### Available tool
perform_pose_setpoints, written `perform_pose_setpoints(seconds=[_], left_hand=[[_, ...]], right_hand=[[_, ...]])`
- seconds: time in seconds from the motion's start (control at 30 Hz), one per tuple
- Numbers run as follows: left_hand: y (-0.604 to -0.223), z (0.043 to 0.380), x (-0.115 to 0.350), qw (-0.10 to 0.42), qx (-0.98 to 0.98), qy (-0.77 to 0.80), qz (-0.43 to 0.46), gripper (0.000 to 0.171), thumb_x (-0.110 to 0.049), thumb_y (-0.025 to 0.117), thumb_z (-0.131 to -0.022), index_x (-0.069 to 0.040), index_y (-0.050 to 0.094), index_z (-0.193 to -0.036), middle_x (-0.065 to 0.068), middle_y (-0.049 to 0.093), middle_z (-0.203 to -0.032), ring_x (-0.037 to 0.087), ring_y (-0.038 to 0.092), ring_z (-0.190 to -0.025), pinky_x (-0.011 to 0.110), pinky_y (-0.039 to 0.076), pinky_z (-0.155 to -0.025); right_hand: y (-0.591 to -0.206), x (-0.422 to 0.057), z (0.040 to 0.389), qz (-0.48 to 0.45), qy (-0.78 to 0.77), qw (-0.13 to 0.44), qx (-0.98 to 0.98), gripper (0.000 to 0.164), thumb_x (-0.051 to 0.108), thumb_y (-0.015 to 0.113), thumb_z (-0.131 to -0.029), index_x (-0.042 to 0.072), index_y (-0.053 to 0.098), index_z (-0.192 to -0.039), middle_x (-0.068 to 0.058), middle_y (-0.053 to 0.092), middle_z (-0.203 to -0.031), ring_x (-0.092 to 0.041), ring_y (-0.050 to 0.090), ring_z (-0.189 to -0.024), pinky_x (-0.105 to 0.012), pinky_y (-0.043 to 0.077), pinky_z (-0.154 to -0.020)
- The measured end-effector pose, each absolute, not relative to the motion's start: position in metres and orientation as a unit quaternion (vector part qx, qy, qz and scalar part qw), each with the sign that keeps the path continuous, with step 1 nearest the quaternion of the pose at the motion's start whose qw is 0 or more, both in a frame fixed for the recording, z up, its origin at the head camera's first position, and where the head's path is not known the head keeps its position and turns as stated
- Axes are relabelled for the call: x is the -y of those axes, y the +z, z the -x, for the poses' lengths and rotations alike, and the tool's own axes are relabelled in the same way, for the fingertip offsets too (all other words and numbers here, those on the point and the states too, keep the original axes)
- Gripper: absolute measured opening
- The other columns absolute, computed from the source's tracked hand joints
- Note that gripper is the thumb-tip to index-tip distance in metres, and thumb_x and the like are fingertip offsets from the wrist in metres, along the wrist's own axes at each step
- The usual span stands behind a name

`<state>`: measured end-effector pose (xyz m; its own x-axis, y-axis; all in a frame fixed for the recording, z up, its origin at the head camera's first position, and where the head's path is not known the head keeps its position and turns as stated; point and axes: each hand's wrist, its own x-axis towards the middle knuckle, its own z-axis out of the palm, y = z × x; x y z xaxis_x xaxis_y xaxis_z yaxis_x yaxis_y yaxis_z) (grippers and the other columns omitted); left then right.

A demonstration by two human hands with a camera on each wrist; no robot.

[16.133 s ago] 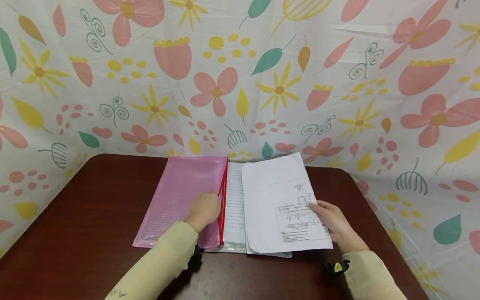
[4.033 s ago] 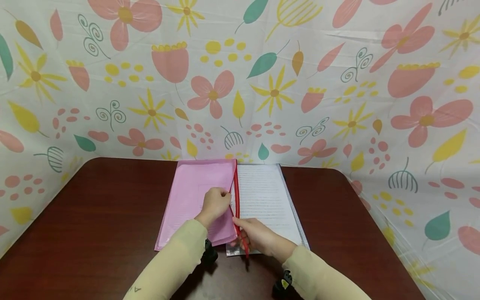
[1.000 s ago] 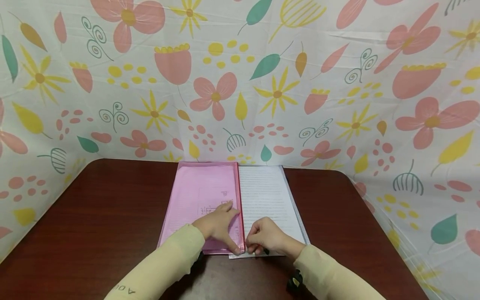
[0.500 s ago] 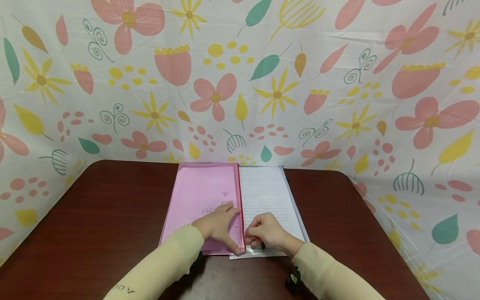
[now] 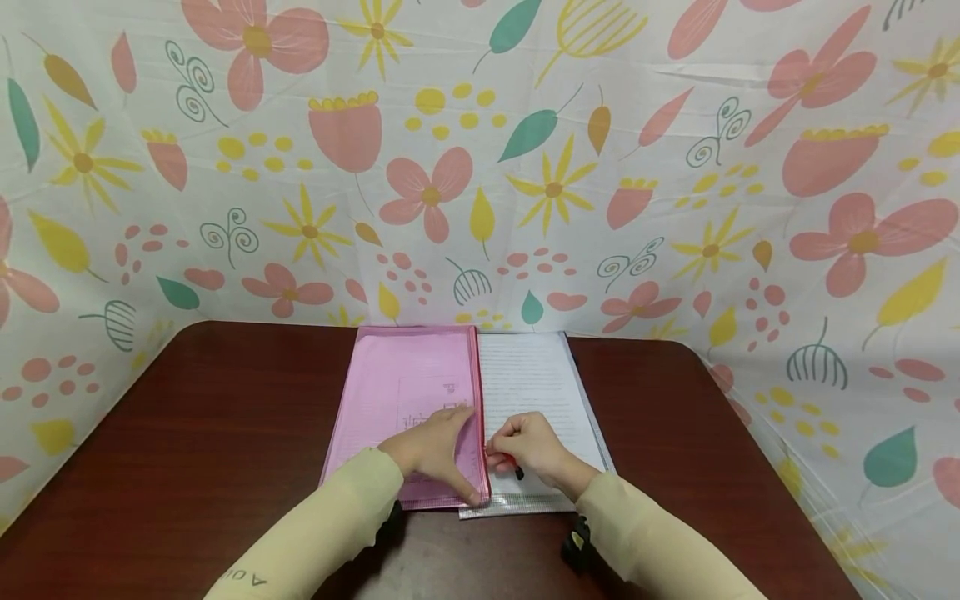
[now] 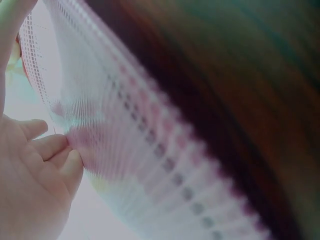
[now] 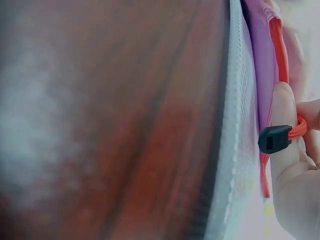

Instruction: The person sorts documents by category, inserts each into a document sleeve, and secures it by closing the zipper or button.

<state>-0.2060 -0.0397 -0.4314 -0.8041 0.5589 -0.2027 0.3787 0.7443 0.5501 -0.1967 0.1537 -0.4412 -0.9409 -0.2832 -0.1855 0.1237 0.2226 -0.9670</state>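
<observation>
A pink zip pouch (image 5: pixel 405 358) lies flat on the table, a printed sheet showing through its front. My left hand (image 5: pixel 435 450) rests on the pouch with fingers spread, the thumb near its lower right corner. At the pouch's right edge, my right hand (image 5: pixel 534 446) pinches the red cord of the zipper pull (image 7: pixel 275 140), whose black end sticks out beside the fingers. The red zipper (image 5: pixel 478 392) runs along that edge. The slider itself is hidden by the fingers. In the left wrist view, the pouch's ribbed edge (image 6: pixel 150 135) is close and blurred.
A clear ribbed pouch (image 5: pixel 517 503) holding a lined, written sheet (image 5: pixel 532 375) lies partly under the pink one, to its right. Both are on a dark wooden table (image 5: pixel 225 417). A flower-print cloth (image 5: pixel 480 167) hangs behind.
The printed sheet, earlier in my right hand, is now inside the pink pouch. Over the last second, my right hand has moved up along the zipper with the pull; my left hand has barely moved.
</observation>
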Motion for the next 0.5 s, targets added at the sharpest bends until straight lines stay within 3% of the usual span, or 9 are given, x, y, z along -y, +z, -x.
perform_pose_setpoints(seconds=[0.5], left_hand=[[-0.430, 0.207, 0.041, 0.184, -0.912, 0.261, -0.257, 0.141, -0.064, 0.085, -0.044, -0.005, 0.014, -0.151, 0.014, 0.020, -0.157, 0.028, 0.020, -0.144, 0.042, 0.021, -0.116]], right_hand=[[-0.441, -0.148, 0.214, 0.024, -0.618, 0.136, -0.774, 0.012, -0.004, 0.060, -0.081, -0.015, 0.064, -0.083, -0.014, 0.069, -0.066, -0.012, 0.065, -0.055, -0.029, 0.056, -0.054]])
